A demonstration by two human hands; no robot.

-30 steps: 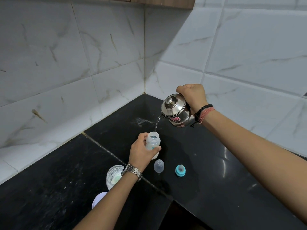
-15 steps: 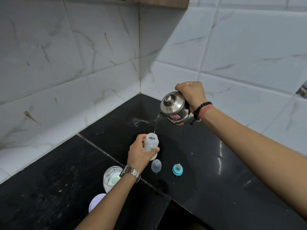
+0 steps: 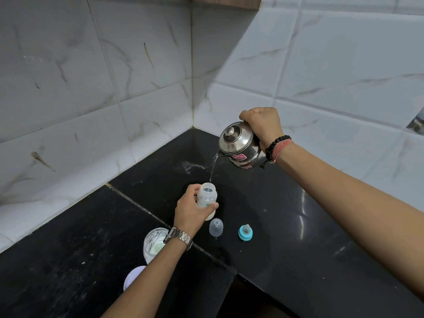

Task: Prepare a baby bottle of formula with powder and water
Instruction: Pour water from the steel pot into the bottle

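Baby bottle point(image 3: 207, 199) upright on the black worktop point(image 3: 286, 237), near the middle, mouth uncovered. Clasped round its body by the left hand point(image 3: 191, 212), thumb on the right side, fingers curled behind: grip grasping the bottle. Thin stream of water point(image 3: 213, 167) falling from above straight into the bottle's mouth. Poured from a steel kettle point(image 3: 238, 146), lid on, tilted left and held in the air above and to the right of the bottle. Kettle's handle hidden inside the right hand point(image 3: 261, 127), clenched round it from the far right side.

Just near of the bottle, a clear cap point(image 3: 216, 227) standing on the worktop; to its right, apart from it, a teal ring with teat point(image 3: 245, 232). Left of the cap, partly behind the left wrist, a clear container point(image 3: 152, 245) with pale powder inside. Nearer still, a white lid point(image 3: 134, 277) at the forearm's left edge. Wet splash marks point(image 3: 190, 166) on the worktop far of the bottle, towards the corner of the tiled wall point(image 3: 142, 88).
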